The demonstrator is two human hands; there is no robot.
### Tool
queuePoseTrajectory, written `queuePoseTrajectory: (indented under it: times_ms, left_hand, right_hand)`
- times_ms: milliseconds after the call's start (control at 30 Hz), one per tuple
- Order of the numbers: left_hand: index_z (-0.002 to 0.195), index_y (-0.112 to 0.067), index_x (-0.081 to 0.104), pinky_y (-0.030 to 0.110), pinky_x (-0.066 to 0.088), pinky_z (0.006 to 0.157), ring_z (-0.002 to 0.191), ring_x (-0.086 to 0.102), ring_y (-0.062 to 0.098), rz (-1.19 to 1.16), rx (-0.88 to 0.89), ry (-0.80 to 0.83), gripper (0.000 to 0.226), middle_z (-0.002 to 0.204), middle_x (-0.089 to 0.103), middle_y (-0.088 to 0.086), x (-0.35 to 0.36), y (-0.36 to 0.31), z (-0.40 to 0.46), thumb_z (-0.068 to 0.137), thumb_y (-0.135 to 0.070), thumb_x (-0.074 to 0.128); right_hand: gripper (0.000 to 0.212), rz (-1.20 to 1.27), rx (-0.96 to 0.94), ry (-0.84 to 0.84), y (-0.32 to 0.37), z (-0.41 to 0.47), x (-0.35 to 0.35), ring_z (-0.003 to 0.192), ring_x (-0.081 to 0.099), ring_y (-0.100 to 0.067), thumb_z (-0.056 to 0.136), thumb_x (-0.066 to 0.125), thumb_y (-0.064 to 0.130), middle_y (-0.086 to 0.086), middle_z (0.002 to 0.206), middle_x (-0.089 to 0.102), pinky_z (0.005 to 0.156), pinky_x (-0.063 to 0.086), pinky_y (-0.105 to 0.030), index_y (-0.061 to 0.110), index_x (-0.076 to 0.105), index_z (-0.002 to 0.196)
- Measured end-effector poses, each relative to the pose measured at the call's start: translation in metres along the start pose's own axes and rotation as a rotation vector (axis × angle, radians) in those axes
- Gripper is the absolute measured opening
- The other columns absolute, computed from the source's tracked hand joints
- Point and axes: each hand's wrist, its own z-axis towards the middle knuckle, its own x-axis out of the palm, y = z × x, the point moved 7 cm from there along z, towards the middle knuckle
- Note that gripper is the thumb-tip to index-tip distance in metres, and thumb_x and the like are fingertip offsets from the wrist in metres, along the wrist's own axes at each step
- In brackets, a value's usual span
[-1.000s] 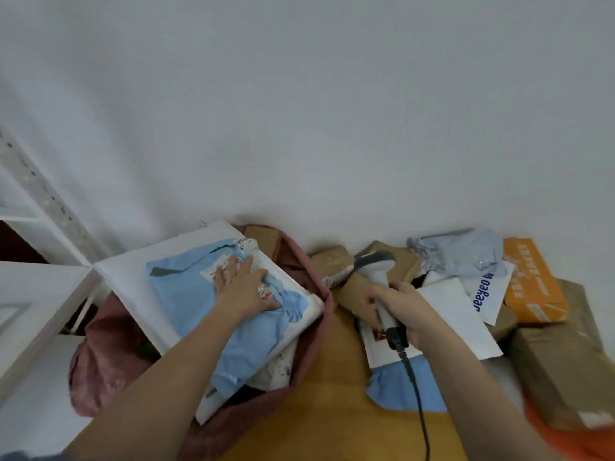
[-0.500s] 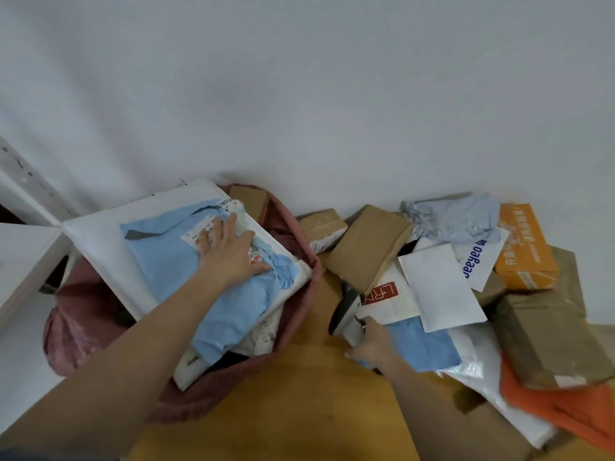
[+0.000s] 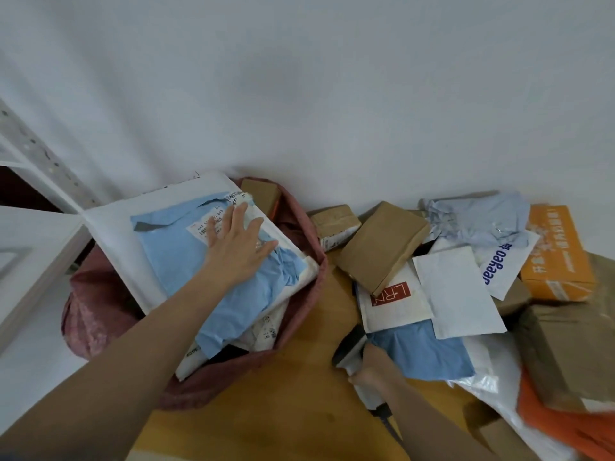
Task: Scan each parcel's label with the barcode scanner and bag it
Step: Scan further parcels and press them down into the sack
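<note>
**Nearly bagged: one hand flat on a blue parcel, the other on the scanner**

Nearest the viewer, a bare stretch of the orange-brown wooden table top [image 3: 266, 417] runs along the front edge. Just above it, right of centre, the right hand [image 3: 372, 369] has its fingers curled round the handle of a grey and black handheld barcode scanner [image 3: 349, 347]. The scanner's dark head lies low on the table, and its black cable [image 3: 389, 424] trails back toward the front edge beside the forearm. The scanner head sits just beside a flat blue plastic mailer [image 3: 419, 354] at the near side of a loose heap of parcels.

Further back on the left, a dusty-pink fabric bag [image 3: 100, 314] stands open at the table's left edge, stuffed with packets. The left hand [image 3: 238, 251] lies flat, fingers straight and spread wide, pressing on a crumpled light-blue plastic parcel [image 3: 179, 261] with a white barcode label [image 3: 208, 226], which rests on top of a large white padded envelope [image 3: 123, 227] in the bag's mouth.

On the right, the heap holds a white packet with a red square logo [image 3: 392, 301], a plain white envelope [image 3: 456, 294], a brown kraft-paper parcel [image 3: 379, 244] tilted over its neighbours and, at the far right edge, an orange cardboard box [image 3: 555, 251].

Farthest back, a plain white wall [image 3: 299, 94] fills the view.
</note>
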Motion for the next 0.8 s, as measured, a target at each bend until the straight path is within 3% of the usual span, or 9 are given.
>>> queuePoseTrajectory:
  times_ms: [133,200,233,300,367,467,567,700,800]
  left_hand:
    - [0.148,-0.027,0.031,0.052,-0.001,0.117,0.149,-0.004,0.024,0.021,-0.018,0.007,0.061,0.161,0.001,0.003,-0.006,0.009,-0.002,0.096,-0.058,0.034]
    - [0.148,-0.029,0.031,0.053,-0.002,0.117,0.149,-0.004,0.023,0.038,-0.025,-0.003,0.062,0.161,0.002,0.0,-0.009,0.016,-0.002,0.095,-0.061,0.033]
    - [0.148,-0.032,0.032,0.054,-0.002,0.117,0.149,-0.004,0.022,0.053,-0.027,-0.001,0.062,0.162,0.002,-0.003,-0.01,0.02,-0.002,0.094,-0.063,0.032]
    - [0.146,-0.039,0.033,0.058,-0.005,0.115,0.149,-0.006,0.021,0.107,-0.026,0.034,0.061,0.162,0.0,-0.01,-0.012,0.028,-0.001,0.092,-0.068,0.029]
    - [0.144,-0.046,0.032,0.063,-0.009,0.113,0.149,-0.01,0.023,0.136,-0.024,0.088,0.065,0.162,-0.003,-0.016,-0.011,0.035,0.0,0.087,-0.076,0.028]
    - [0.144,-0.054,0.024,0.069,-0.012,0.108,0.148,-0.016,0.031,0.067,-0.03,0.216,0.078,0.16,-0.011,-0.02,-0.001,0.047,0.001,0.075,-0.088,0.032]
    - [0.144,-0.059,0.016,0.07,-0.01,0.108,0.145,-0.024,0.033,0.012,0.0,0.317,0.088,0.158,-0.02,-0.02,0.009,0.055,0.002,0.067,-0.089,0.046]
    - [0.143,-0.061,0.011,0.071,-0.012,0.107,0.141,-0.033,0.034,-0.02,0.029,0.375,0.1,0.154,-0.031,-0.019,0.02,0.065,-0.001,0.058,-0.086,0.058]
    - [0.143,-0.059,0.013,0.073,-0.011,0.106,0.141,-0.033,0.035,-0.058,0.026,0.381,0.099,0.154,-0.032,-0.018,0.026,0.07,0.001,0.059,-0.084,0.061]
  right_hand:
    - [0.023,-0.151,0.027,0.091,0.02,0.001,-0.032,0.118,0.058,-0.024,0.089,0.061,0.018,-0.009,0.128,0.06,0.094,0.05,-0.032,0.009,0.061,0.11]
    - [0.017,-0.366,0.007,0.087,0.041,-0.007,-0.06,0.116,0.058,-0.022,0.093,0.057,0.016,-0.007,0.126,0.059,0.086,0.047,-0.029,0.01,0.059,0.109]
    - [0.019,-0.415,-0.02,-0.005,0.056,-0.009,-0.079,0.112,0.059,-0.021,0.094,0.055,0.016,-0.006,0.122,0.06,0.082,0.045,-0.029,0.011,0.059,0.111]
    - [0.016,-0.277,-0.091,-0.213,0.084,-0.011,-0.11,0.1,0.06,-0.021,0.095,0.048,0.014,-0.005,0.114,0.061,0.076,0.043,-0.028,0.013,0.058,0.108]
    - [0.02,0.105,-0.17,-0.333,0.107,-0.009,-0.126,0.095,0.058,-0.022,0.099,0.044,0.022,-0.008,0.113,0.06,0.077,0.045,-0.032,0.011,0.052,0.113]
    - [0.055,0.593,-0.244,-0.263,0.138,0.001,-0.122,0.106,0.059,-0.028,0.097,0.046,0.048,-0.013,0.125,0.055,0.086,0.053,-0.043,0.006,0.038,0.132]
    - [0.06,0.559,-0.198,-0.235,0.15,0.014,-0.107,0.103,0.059,-0.03,0.095,0.048,0.051,-0.015,0.12,0.057,0.078,0.049,-0.036,0.001,0.041,0.127]
    - [0.032,0.495,-0.164,-0.44,0.151,0.021,-0.111,0.101,0.062,-0.032,0.095,0.059,0.031,-0.015,0.105,0.064,0.072,0.038,-0.028,0.0,0.058,0.103]
    - [0.021,0.569,-0.202,-0.517,0.169,0.001,-0.138,0.099,0.06,-0.03,0.096,0.055,0.017,-0.015,0.105,0.064,0.074,0.038,-0.028,-0.002,0.06,0.103]
